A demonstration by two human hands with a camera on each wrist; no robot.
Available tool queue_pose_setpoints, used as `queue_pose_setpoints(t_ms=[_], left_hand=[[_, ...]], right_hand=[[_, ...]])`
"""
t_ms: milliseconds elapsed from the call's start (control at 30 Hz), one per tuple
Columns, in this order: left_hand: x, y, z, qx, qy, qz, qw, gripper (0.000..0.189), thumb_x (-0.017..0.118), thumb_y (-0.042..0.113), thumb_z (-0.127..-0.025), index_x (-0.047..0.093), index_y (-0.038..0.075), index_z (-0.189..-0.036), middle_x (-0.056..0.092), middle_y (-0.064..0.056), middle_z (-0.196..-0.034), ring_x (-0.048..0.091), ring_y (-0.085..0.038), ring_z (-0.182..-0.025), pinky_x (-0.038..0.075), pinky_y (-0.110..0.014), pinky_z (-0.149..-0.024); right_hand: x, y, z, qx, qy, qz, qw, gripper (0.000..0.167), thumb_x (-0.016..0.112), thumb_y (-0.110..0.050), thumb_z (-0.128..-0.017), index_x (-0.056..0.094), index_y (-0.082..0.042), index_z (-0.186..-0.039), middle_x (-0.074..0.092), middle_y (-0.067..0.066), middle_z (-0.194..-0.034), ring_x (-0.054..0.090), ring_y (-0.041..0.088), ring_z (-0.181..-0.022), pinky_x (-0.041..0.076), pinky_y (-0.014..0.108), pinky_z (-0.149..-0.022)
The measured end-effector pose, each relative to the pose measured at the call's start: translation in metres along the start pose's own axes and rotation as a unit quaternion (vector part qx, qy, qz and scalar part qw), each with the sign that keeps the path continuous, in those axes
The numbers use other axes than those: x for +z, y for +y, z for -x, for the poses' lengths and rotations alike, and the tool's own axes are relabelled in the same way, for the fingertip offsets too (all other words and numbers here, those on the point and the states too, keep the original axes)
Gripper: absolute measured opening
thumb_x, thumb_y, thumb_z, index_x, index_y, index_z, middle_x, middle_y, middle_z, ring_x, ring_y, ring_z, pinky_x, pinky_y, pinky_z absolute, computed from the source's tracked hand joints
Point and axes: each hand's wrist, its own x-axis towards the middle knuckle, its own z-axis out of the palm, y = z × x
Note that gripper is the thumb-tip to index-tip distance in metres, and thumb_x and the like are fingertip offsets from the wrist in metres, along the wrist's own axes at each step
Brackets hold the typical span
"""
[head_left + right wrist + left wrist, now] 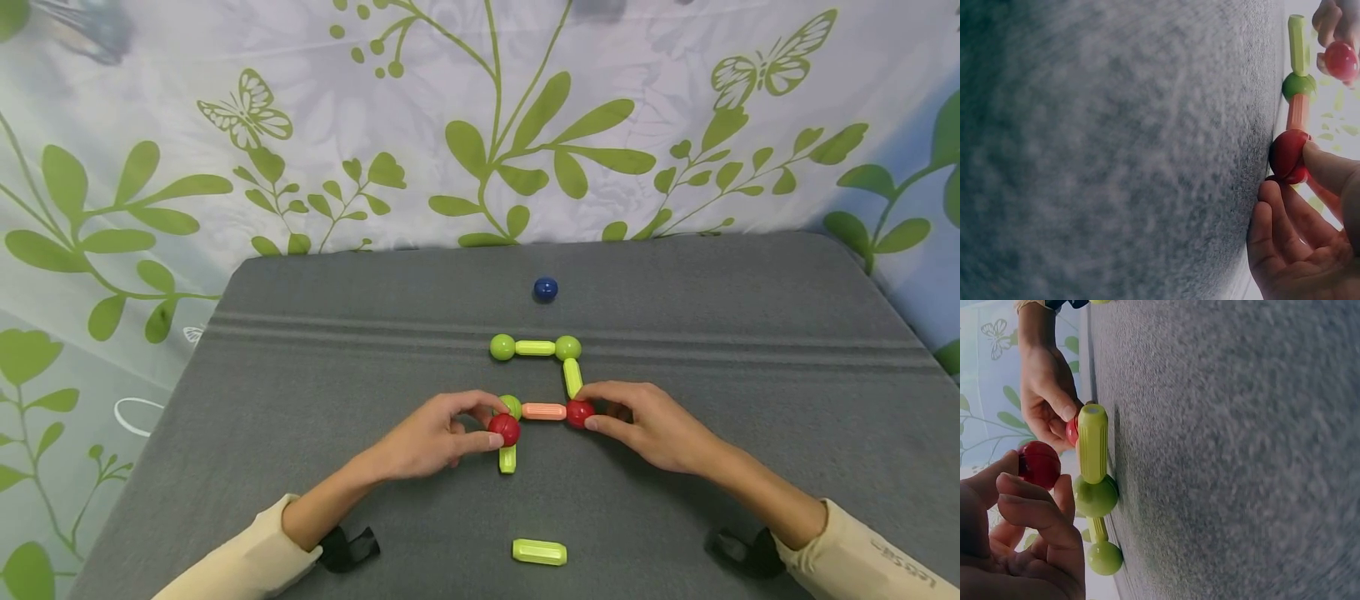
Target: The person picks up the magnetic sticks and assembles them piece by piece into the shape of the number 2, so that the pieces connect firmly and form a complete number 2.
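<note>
My left hand [438,437] pinches a red ball [505,429] between thumb and fingers, raised above the table in the left wrist view. It overlaps a green ball [513,405] and a yellow-green rod [507,461] pointing toward me from that ball. My right hand [663,429] pinches another red ball [580,414], low at the cloth. Between this red ball and the green one runs an orange rod [543,412]. A second yellow-green rod [572,377] leads from the right-hand ball to a far green ball [567,348], joined by a third rod [535,347] to another green ball [502,347].
A blue ball [545,289] lies alone beyond the joined pieces. Nearer me is a loose yellow-green rod [539,552]. Grey cloth [360,350] covers the table, and a leaf-patterned curtain [315,100] hangs behind it. Black straps [348,550] sit by both wrists.
</note>
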Motion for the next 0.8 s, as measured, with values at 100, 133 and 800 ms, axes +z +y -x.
queue_pose_setpoints(t_ms=[100, 133, 800], left_hand=[[0.0011, 0.0015, 0.0018, -0.008, -0.013, 0.001, 0.9999, 0.03, 0.069, 0.018, -0.095, 0.064, 0.012, -0.124, 0.062, -0.004, -0.102, 0.042, -0.011, -0.047, 0.039, -0.023, -0.048], [0.0012, 0.002, 0.0025, -0.011, -0.018, 0.001, 0.9998, 0.03, 0.07, 0.018, -0.094, 0.064, 0.012, -0.123, 0.062, -0.004, -0.102, 0.041, -0.011, -0.047, 0.039, -0.023, -0.048], [0.0089, -0.0038, 0.0082, -0.038, -0.119, 0.005, 0.9922, 0.037, 0.075, 0.015, -0.09, 0.06, 0.012, -0.124, 0.066, 0.003, -0.095, 0.041, -0.007, -0.05, 0.036, -0.02, -0.05]], right_hand=[[0.0002, 0.0, -0.0001, 0.0, 0.002, 0.001, 1.0, 0.025, 0.069, -0.02, -0.095, 0.067, -0.019, -0.119, 0.065, -0.011, -0.101, 0.057, 0.006, -0.073, 0.048, 0.027, -0.064], [0.0002, 0.0, -0.0001, 0.001, 0.003, 0.001, 1.0, 0.025, 0.069, -0.019, -0.095, 0.068, -0.019, -0.119, 0.065, -0.011, -0.1, 0.057, 0.006, -0.073, 0.048, 0.027, -0.064], [-0.0005, 0.0003, -0.0004, 0.003, 0.002, 0.005, 1.0, 0.025, 0.069, -0.021, -0.095, 0.068, -0.018, -0.119, 0.065, -0.012, -0.099, 0.056, 0.006, -0.073, 0.048, 0.026, -0.064]])
